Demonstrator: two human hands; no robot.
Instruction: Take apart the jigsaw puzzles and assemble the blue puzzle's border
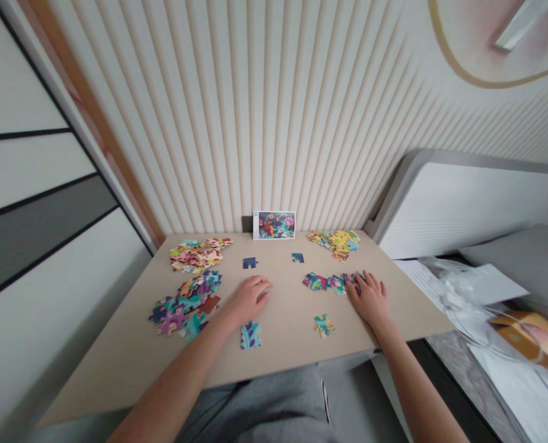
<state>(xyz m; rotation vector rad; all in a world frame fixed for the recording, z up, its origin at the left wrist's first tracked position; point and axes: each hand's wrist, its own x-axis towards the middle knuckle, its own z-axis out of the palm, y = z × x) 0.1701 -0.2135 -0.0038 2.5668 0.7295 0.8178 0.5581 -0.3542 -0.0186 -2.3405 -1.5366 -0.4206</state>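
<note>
My left hand rests on the table with its fingers loosely stretched and nothing visible in them. Just below it lies a light-blue jigsaw piece with dark spots. My right hand has its fingers spread over the right end of a row of dark, colourful jigsaw pieces, covering part of it. Nearer the front edge lies a teal and yellow jigsaw piece. Two dark-blue pieces, one at left and one at right, lie apart towards the back.
A picture card leans against the ribbed wall. Piles of jigsaw pieces lie at back left, front left and back right on the beige table. Papers and an orange box lie off to the right.
</note>
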